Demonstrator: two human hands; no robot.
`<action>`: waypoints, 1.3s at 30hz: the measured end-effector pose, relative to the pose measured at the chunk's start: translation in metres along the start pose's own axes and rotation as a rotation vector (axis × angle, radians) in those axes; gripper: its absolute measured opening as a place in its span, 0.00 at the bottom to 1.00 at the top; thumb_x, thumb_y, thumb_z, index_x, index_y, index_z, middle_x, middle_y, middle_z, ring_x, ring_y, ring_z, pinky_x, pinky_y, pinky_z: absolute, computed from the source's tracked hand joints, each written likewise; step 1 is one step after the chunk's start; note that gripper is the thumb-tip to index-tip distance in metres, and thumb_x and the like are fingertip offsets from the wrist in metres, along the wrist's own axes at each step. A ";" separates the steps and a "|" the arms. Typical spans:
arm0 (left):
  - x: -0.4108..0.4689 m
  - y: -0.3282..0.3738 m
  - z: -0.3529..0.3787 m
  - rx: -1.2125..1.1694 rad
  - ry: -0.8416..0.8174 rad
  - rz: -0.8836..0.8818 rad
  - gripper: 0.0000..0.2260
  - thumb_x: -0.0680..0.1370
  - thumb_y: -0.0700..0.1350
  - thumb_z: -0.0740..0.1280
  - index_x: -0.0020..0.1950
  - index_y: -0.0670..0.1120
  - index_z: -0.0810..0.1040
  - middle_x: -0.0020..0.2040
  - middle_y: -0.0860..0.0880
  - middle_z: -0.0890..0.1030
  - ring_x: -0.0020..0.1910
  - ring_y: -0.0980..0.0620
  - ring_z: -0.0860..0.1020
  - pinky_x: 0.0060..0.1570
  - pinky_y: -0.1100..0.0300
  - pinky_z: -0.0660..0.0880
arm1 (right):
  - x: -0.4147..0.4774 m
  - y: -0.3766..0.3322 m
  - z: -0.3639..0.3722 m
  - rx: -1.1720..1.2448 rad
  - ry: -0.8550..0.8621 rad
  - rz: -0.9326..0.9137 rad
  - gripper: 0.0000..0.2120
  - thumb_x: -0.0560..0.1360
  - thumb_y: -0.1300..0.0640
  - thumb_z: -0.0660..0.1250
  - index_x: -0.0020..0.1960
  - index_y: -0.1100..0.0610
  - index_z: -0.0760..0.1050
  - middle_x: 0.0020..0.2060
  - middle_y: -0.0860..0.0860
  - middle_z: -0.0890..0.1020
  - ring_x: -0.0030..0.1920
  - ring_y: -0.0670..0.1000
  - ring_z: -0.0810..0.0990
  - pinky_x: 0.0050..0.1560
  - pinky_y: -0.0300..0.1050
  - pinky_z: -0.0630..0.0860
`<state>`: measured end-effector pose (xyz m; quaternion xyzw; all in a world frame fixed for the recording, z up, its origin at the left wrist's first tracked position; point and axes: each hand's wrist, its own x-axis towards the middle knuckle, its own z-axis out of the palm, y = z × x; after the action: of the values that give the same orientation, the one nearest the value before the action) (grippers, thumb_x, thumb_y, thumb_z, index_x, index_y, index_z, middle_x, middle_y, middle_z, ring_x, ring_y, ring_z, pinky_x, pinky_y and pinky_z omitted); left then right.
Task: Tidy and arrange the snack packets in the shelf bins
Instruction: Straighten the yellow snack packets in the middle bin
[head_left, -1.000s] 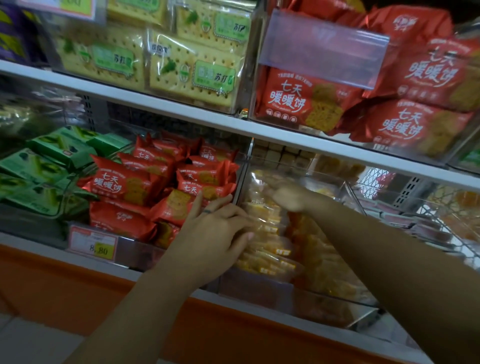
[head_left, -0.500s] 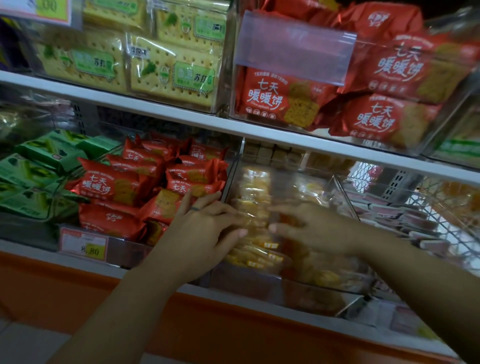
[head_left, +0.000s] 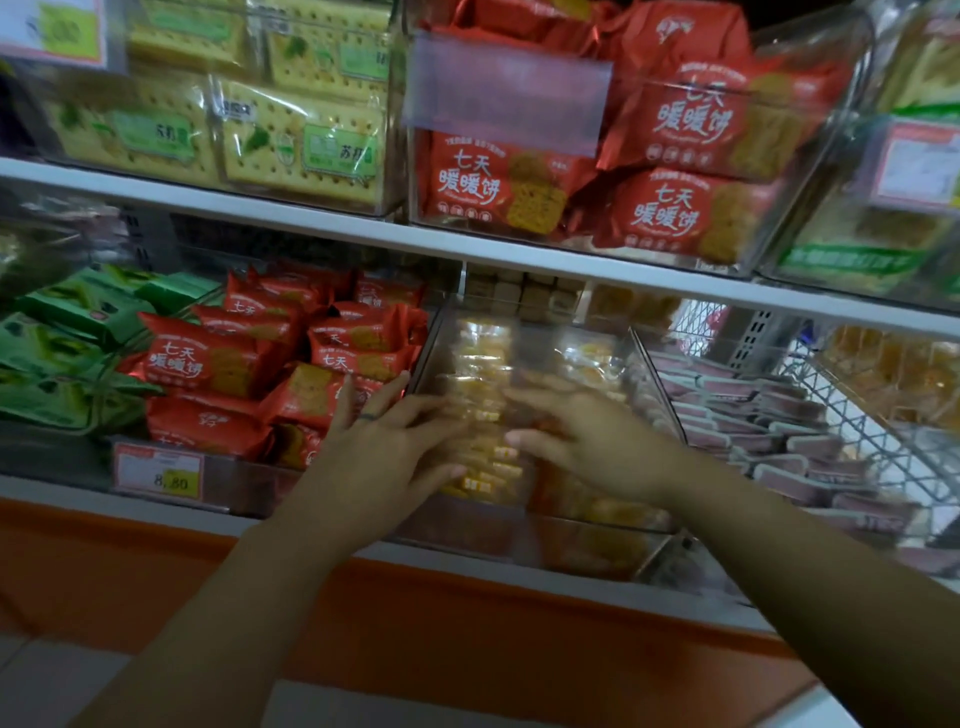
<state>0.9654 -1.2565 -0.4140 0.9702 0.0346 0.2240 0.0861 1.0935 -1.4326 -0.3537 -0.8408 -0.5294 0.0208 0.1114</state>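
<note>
A row of clear-wrapped yellow snack packets (head_left: 480, 457) stands on edge in a clear plastic bin (head_left: 649, 358) on the lower shelf. My left hand (head_left: 384, 452) cups the row's left side, fingers spread over the top, thumb low at the front. From the right, my right hand (head_left: 592, 441) presses in on the same row, fingers curled over the packets. More yellow packets (head_left: 592, 358) lie further back in the bin. The front packets are partly hidden by both hands.
Red packets (head_left: 218, 364) fill the bin to the left, with green ones (head_left: 62, 353) beyond. Grey-pink packets (head_left: 779, 441) lie in a wire basket on the right. The upper shelf (head_left: 322, 228) carries bins of cracker packs and red packets. A price tag (head_left: 156, 473) sits low left.
My right hand has come forward from the back of the bin and settled on the yellow row opposite my left hand. The view has shifted slightly to the right.
</note>
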 end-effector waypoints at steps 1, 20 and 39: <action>-0.001 0.001 -0.002 -0.012 0.012 0.016 0.22 0.73 0.63 0.54 0.64 0.62 0.72 0.64 0.54 0.75 0.71 0.43 0.64 0.67 0.36 0.47 | -0.009 0.000 -0.005 0.005 0.069 0.011 0.23 0.76 0.44 0.62 0.70 0.48 0.66 0.69 0.49 0.70 0.68 0.49 0.68 0.66 0.42 0.64; -0.006 -0.003 -0.003 -0.070 0.074 0.062 0.10 0.70 0.51 0.73 0.50 0.54 0.82 0.57 0.56 0.79 0.69 0.48 0.68 0.69 0.36 0.46 | 0.007 -0.023 0.025 0.024 -0.184 0.108 0.11 0.70 0.66 0.65 0.50 0.56 0.80 0.46 0.52 0.83 0.48 0.51 0.81 0.50 0.49 0.78; -0.012 -0.010 -0.008 -0.007 0.072 0.024 0.11 0.68 0.53 0.74 0.49 0.53 0.82 0.59 0.55 0.78 0.71 0.45 0.64 0.67 0.35 0.46 | 0.013 -0.054 0.015 0.152 -0.335 0.109 0.13 0.81 0.49 0.55 0.48 0.56 0.72 0.39 0.49 0.74 0.44 0.50 0.73 0.39 0.39 0.68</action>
<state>0.9510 -1.2470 -0.4133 0.9615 0.0254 0.2600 0.0856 1.0493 -1.3965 -0.3559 -0.8421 -0.4913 0.2062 0.0836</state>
